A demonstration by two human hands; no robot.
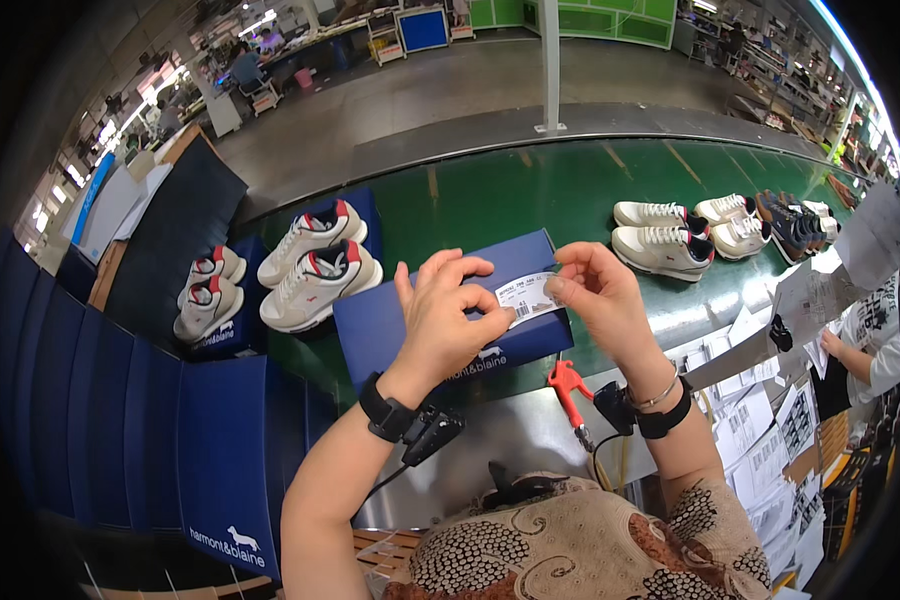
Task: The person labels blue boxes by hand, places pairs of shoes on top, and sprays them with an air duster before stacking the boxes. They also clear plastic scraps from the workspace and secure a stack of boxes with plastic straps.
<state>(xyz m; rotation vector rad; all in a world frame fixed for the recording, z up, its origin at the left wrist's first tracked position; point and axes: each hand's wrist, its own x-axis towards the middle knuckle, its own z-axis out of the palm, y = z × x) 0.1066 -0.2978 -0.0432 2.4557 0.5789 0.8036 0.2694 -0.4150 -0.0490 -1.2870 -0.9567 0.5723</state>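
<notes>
A white printed label [527, 300] is stretched between my two hands, just over the lid of a dark blue shoebox [370, 325]. My left hand [448, 308] pinches the label's left end between thumb and forefinger, its other fingers raised. At the label's other end, my right hand [600, 295] closes thumb and fingers on the corner. The box stands on the green conveyor belt, near its front edge. Whether the label touches the lid I cannot tell.
Left of the box, white sneakers [320, 275] with red linings sit on blue boxes. More sneakers [660, 240] stand at the right on the green belt [570, 190]. A red air gun [568, 392] lies before the box. Blue shoeboxes [225, 440] are stacked at left; another person's arm [850, 358] shows at right.
</notes>
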